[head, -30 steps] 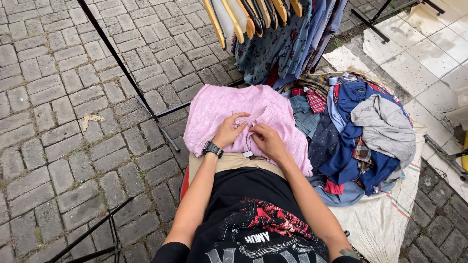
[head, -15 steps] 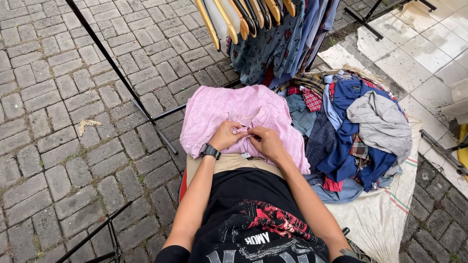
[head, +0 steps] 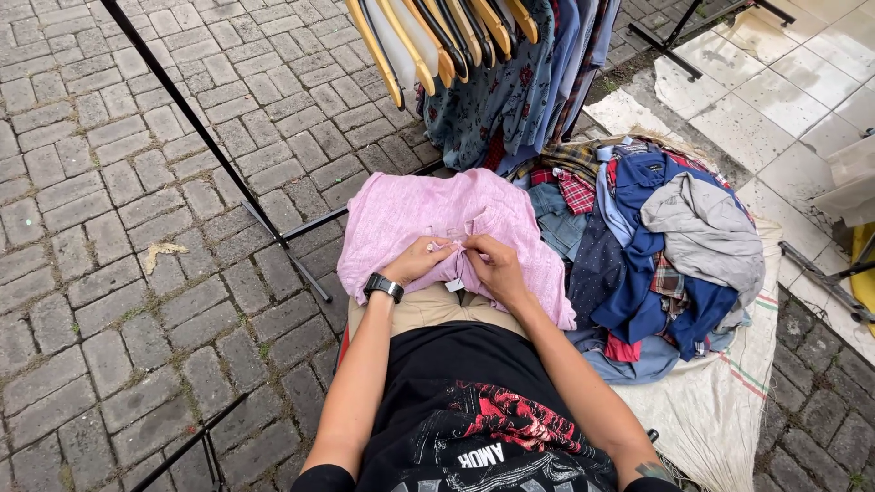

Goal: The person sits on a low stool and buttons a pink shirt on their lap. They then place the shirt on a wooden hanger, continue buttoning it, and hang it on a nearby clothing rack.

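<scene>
A pink shirt (head: 410,214) lies spread over my lap and knees. My left hand (head: 417,260), with a black watch on its wrist, pinches the fabric near the shirt's front opening. My right hand (head: 492,264) grips the same spot from the other side, fingers closed on the cloth next to a small white tag. The two hands nearly touch at the middle of the shirt.
A heap of clothes (head: 656,246), blue, grey and plaid, lies on a white sack (head: 729,401) to my right. Shirts on hangers (head: 474,55) hang from a black rack (head: 210,155) ahead. Grey paving bricks (head: 109,273) lie left, pale tiles (head: 766,91) far right.
Both hands have stayed on the middle of the pink shirt, with the fingers shifting slightly closer together. The view has drifted a little.
</scene>
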